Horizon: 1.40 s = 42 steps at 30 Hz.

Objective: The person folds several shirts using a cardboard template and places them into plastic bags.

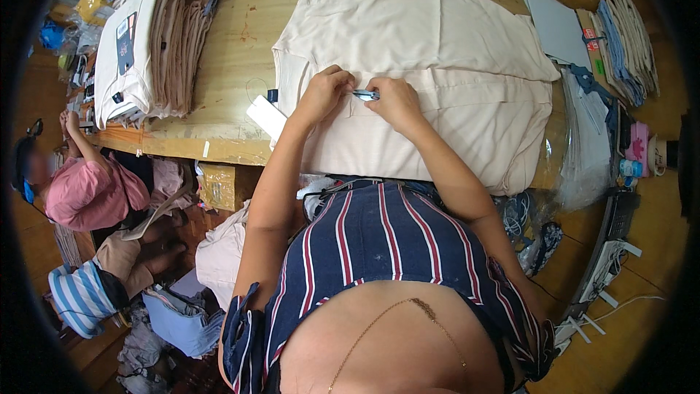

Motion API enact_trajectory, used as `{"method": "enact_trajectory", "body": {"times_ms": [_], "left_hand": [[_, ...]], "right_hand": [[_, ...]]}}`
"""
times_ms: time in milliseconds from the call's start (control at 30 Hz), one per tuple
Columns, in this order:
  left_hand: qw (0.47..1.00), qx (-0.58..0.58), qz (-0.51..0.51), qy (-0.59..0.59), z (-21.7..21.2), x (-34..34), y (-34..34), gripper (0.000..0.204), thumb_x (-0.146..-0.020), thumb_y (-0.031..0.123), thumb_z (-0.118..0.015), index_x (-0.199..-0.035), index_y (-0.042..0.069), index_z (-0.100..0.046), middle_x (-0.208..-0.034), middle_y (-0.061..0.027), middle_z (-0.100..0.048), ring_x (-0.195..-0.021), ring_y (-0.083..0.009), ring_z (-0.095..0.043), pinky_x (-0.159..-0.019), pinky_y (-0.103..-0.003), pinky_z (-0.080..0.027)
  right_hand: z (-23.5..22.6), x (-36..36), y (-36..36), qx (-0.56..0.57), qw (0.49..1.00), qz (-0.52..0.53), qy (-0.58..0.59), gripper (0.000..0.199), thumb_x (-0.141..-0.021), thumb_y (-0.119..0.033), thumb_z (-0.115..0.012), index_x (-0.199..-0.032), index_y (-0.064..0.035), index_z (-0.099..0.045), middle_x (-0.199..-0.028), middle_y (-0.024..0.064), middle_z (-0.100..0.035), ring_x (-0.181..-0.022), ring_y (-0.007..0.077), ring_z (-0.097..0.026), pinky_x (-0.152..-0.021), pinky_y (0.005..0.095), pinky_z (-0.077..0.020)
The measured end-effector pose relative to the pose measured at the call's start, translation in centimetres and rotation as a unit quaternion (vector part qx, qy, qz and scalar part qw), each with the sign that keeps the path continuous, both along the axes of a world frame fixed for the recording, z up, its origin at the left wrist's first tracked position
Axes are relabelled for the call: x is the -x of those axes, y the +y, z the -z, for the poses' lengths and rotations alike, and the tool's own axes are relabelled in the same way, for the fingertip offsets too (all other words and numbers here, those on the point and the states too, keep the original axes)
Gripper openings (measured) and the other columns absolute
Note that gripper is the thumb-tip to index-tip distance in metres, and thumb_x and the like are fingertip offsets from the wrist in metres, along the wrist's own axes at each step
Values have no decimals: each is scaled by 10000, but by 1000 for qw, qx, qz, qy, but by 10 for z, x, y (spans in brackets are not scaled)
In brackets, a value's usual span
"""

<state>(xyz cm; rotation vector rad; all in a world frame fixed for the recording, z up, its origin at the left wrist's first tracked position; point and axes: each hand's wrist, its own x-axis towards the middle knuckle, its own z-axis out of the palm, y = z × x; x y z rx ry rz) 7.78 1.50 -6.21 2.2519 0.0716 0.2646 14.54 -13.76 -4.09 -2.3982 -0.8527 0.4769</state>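
Observation:
A cream shirt (481, 36) lies spread over the wooden table in front of me, its front strip running left to right. My left hand (327, 95) is closed on the shirt's cloth near that strip, fingertips pinched together. Just to its right, my right hand (396, 104) grips a small blue and metallic tool (364, 94) that looks like thread snips. The tool points toward my left fingers; its tip is too small to make out. Left of my left forearm, a white hang tag (267, 117) lies at the shirt's edge, near a small dark label (273, 95).
A tall stack of folded cream garments (157, 51) stands at the table's left. White card sheets (558, 25) and folded clothes (623, 47) lie at the right. Another person in a pink top (95, 193) sits at the left. A cardboard box (222, 186) stands below the table edge.

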Motion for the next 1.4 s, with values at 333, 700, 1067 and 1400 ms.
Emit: {"method": "enact_trajectory", "body": {"times_ms": [333,700,1067,1400], "left_hand": [[967,223,-125,23,-19,30,10,47,-730,15,-568,-752,-23,-582,-621,-87,-571,-564,-121,-514,-551,-255,-414],[974,151,139,-90,-183,119,-57,400,-833,266,-379,-882,-83,-569,-893,-203,-569,-818,-328,-561,-724,-380,-440],[838,464,272,-94,-242,136,-127,261,-758,34,-423,-951,-73,-564,-1001,-221,-541,-993,-337,-454,-825,-510,-238],[953,-211,-217,14,0,63,-8,200,-635,27,-616,-834,21,-597,-899,-152,-566,-761,-302,-522,-718,-361,-423]], "right_hand": [[4,-24,-26,-208,918,79,328,271,-667,-95,-678,-903,-15,-572,-736,95,-604,-615,109,-570,-499,226,-451],[-14,-165,-385,234,782,545,-193,556,-637,-388,-689,-1084,-94,-538,-1057,187,-538,-905,297,-555,-726,373,-466],[-14,-58,-109,-204,947,60,-240,273,-742,-12,-531,-1013,-29,-557,-984,108,-546,-945,231,-506,-863,300,-368],[17,14,13,-176,968,-163,-77,191,-700,-9,-567,-883,-47,-603,-871,97,-535,-859,256,-514,-753,317,-419]]}}
